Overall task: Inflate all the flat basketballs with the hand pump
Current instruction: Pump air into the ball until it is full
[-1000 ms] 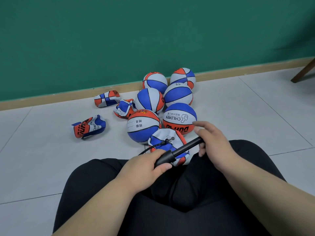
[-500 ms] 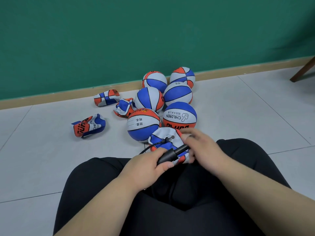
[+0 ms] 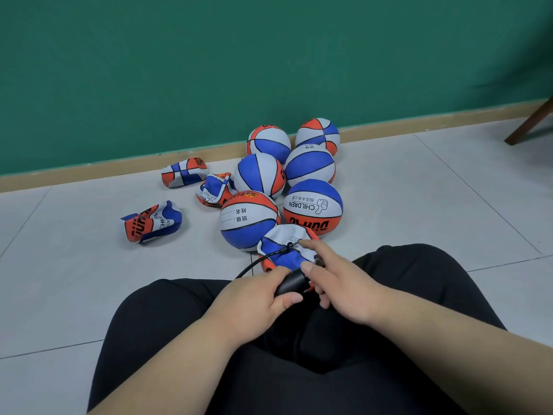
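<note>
A limp red, white and blue basketball (image 3: 282, 245) lies on the floor just beyond my knees. A thin black hose (image 3: 263, 260) runs from its valve to the black hand pump (image 3: 291, 283). My left hand (image 3: 254, 307) grips the pump's barrel. My right hand (image 3: 338, 283) holds the pump's handle, pushed in close against the barrel, with the index finger stretched toward the valve. Three more flat balls lie to the left: one (image 3: 151, 221) near me, one (image 3: 183, 172) by the wall, one (image 3: 214, 190) beside the round balls.
Several inflated basketballs (image 3: 250, 220) cluster on the tiled floor between me and the green wall (image 3: 269, 55), along a wooden skirting board. A brown furniture leg (image 3: 529, 124) stands at the far right. My black-trousered legs (image 3: 299, 354) fill the foreground.
My right hand has pushed the pump handle in toward the barrel, so the rod seen a second ago is now hidden. The left hand stayed on the barrel.
</note>
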